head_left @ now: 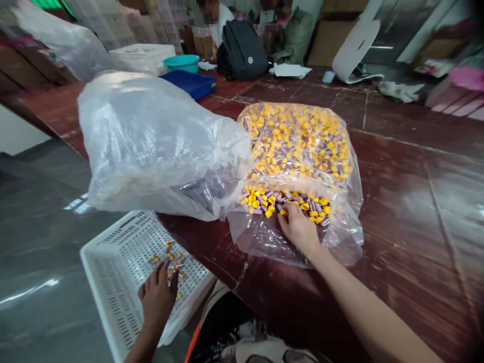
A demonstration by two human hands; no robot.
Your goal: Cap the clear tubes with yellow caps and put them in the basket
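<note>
My right hand (300,228) reaches into the mouth of a clear plastic bag (260,237) lying on the table. The bag is full of small yellow-capped pieces (295,133) with purple patterned bodies. Thumb and forefinger come together around one of these pieces at the near edge of the pile; the other fingertips are partly hidden. Lower left, my left hand (159,290) hovers over a white perforated plastic basket (113,252), its fingers apart and nothing visibly held. Several small pieces with yellow parts (172,256) lie scattered in the basket, close to those fingers.
A large, filled translucent bag (151,141) stands on the dark red table (397,201), left of the pieces. Behind it are a blue tray (192,84), a turquoise basin (181,63) and a black backpack (245,50). Another person (223,22) is at the back.
</note>
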